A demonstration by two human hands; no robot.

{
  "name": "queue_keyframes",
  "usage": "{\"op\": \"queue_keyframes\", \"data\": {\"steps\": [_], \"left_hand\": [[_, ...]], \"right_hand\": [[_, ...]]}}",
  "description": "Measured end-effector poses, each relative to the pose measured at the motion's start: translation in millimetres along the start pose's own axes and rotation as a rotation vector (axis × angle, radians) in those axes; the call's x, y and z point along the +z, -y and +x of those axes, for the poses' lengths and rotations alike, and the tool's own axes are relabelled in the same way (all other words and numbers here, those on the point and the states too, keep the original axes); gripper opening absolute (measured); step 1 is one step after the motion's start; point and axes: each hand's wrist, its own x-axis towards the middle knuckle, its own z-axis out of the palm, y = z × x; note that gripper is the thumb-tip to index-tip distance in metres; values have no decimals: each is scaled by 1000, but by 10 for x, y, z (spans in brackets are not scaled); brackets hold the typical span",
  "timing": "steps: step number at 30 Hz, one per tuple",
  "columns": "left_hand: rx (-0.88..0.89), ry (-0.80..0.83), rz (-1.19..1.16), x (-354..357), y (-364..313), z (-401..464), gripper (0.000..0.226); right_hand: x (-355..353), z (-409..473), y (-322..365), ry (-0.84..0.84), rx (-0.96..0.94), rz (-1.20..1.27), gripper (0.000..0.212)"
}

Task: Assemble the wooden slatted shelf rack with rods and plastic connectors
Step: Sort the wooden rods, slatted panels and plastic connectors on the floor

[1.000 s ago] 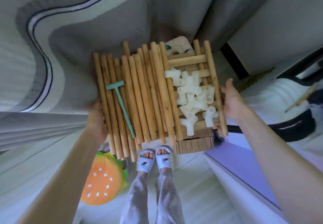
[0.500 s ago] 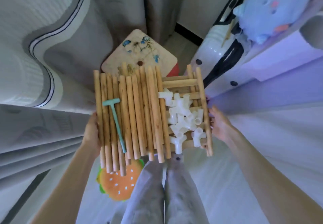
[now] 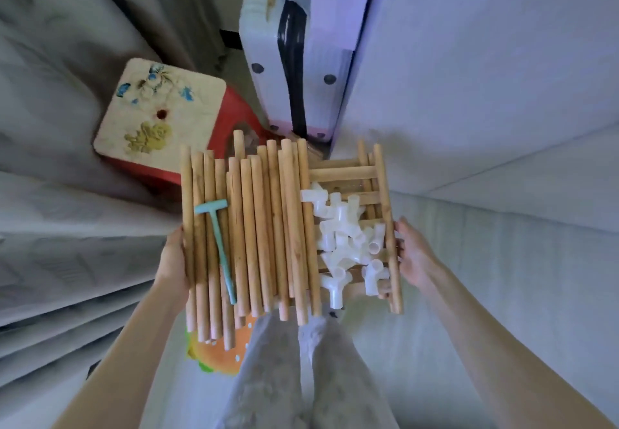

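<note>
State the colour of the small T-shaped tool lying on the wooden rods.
Teal T-shaped tool, on the rods; head view.

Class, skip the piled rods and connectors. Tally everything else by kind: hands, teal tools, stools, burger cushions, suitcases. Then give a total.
Hands gripping the wooden bundle: 2 (left hand, right hand)
Teal T-shaped tool: 1
Stool: 1
Burger cushion: 1
Suitcase: 1
Total: 6

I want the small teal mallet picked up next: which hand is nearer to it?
Left. The left hand grips the bundle's edge just beside the teal mallet; the right hand holds the opposite side, beyond the white connectors.
</note>
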Motion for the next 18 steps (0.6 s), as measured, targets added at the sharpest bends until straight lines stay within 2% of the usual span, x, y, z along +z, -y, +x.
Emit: {"op": "queue_keyframes", "data": {"steps": [11, 18], "left_hand": [[58, 155, 324, 1232, 475, -264, 34], [99, 457, 660, 2258, 673, -69, 40]], "right_hand": [[-1421, -189, -743, -231, 56, 325, 41], [-1973, -110, -1565, -395, 69, 632, 48]]}}
